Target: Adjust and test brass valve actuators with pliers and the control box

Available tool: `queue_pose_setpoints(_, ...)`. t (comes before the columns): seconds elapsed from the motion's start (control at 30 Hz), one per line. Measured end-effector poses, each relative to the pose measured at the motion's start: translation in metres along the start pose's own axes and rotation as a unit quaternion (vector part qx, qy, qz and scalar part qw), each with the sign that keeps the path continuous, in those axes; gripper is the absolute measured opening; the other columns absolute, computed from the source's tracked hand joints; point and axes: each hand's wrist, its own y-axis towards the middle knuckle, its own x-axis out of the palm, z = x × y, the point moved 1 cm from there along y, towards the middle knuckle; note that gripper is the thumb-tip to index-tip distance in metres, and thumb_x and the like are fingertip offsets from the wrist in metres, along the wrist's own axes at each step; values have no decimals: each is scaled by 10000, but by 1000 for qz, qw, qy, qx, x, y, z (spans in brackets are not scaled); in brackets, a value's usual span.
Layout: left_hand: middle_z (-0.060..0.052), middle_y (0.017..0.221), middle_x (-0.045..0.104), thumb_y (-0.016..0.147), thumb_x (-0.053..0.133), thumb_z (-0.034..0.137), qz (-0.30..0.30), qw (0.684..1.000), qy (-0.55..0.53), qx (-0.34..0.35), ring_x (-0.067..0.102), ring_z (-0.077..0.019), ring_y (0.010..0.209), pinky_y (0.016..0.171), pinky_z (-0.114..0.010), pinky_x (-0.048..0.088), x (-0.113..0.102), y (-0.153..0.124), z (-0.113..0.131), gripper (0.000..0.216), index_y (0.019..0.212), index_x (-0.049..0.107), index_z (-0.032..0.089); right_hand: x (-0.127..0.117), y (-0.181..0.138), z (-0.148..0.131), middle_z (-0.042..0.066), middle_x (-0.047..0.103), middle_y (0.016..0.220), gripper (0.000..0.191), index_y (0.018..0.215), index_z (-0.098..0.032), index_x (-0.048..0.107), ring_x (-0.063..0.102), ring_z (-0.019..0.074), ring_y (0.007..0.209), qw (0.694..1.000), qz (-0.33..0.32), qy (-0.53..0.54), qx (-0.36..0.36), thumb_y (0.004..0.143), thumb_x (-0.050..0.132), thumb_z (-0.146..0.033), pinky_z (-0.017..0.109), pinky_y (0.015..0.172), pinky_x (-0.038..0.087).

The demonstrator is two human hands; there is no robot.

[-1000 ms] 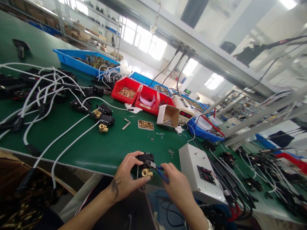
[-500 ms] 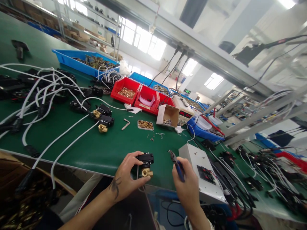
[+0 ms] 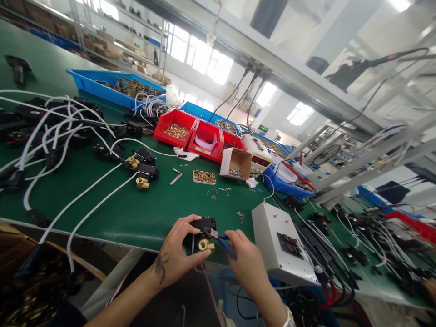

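My left hand (image 3: 182, 247) grips a valve with a black housing (image 3: 204, 223) and a brass body (image 3: 205, 245), near the table's front edge. Fingers lie on the black top and the thumb reaches below the brass part. My right hand (image 3: 243, 252) is wrapped round blue-handled pliers (image 3: 226, 245). Their metal jaws sit at the joint between housing and brass; whether they hold a small pin there is too small to tell. A little pile of small metal pins (image 3: 240, 215) lies right of the valve. Further back are more loose pins (image 3: 225, 190).
A small tray of brass parts (image 3: 204, 177), a hex key (image 3: 175, 176) and a cardboard box (image 3: 235, 163) stand behind the hands. Red bins (image 3: 175, 127) line the back. A white switch box (image 3: 282, 247) is at right. Finished-looking valves (image 3: 146, 171) with white cables lie at left.
My right hand has moved left with the pliers, from the pile of pins to the valve. My left hand keeps its hold on the valve. The view has shifted slightly.
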Motion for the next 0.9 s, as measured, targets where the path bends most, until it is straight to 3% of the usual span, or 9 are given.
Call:
queue_pose_setpoints(0.13,-23,1273,523,767,737,218,-4,1000,6,-9,523,-128,1178,983,-290,421,-2,1,1,365,1012,466,213,-4,0,2,25,553,831,182,1003,-152,567,553,109,736,990,120,71,31,869,466,-80,185,668,420)
queue_pose_setpoints(0.27,-31,1276,523,761,744,216,-15,1000,15,-3,510,-143,1201,998,-311,414,-2,1,1,373,1009,466,210,-1,0,4,27,547,787,307,947,-149,618,518,137,619,998,-47,26,31,724,447,-27,242,531,325)
queue_pose_setpoints(0.3,-28,1277,522,764,740,218,-13,1000,14,-3,508,-141,1201,999,-311,412,-1,1,2,370,1011,466,212,-1,0,5,24,550,790,308,940,-155,625,519,140,619,998,-60,16,29,726,444,-27,249,532,317)
queue_pose_setpoints(0.43,-19,1269,528,772,733,220,-13,1000,11,-15,525,-132,1175,967,-304,433,-2,1,2,360,1008,462,215,-6,1,3,20,554,825,195,990,-162,582,546,119,723,990,113,69,46,866,452,-86,203,653,406)
queue_pose_setpoints(0.47,-20,1266,532,769,737,223,-15,1000,12,-16,529,-135,1173,966,-310,436,-2,1,2,361,1005,464,214,-5,0,2,24,555,824,199,990,-159,579,542,122,719,989,119,75,49,855,454,-82,204,653,408)
queue_pose_setpoints(0.63,-41,1264,539,760,741,249,-9,999,8,-40,530,-173,1191,984,-375,448,-1,-1,0,345,1001,497,211,11,-2,-2,49,583,856,331,985,-161,643,558,175,710,985,-79,104,109,748,423,-90,276,615,384)
queue_pose_setpoints(0.7,-57,1271,533,789,720,280,2,996,0,-84,560,-183,1156,930,-394,492,-1,-2,1,339,1015,479,206,14,-3,0,60,613,927,291,1048,-157,644,597,185,820,971,-39,170,166,847,443,-221,294,730,450)
queue_pose_setpoints(0.8,-64,1304,513,838,681,357,47,987,-12,-153,583,-181,1130,876,-401,523,-8,-1,12,374,1064,418,218,25,-4,2,109,633,1057,486,1174,-133,636,613,259,950,959,11,168,230,909,462,-502,407,828,492)
queue_pose_setpoints(0.9,-51,1308,512,805,710,322,77,989,14,-125,545,-158,1190,923,-331,494,-22,4,34,412,1084,424,221,46,-4,-2,156,597,1184,539,1258,-111,635,548,349,1100,985,2,70,160,833,632,-444,537,928,449)
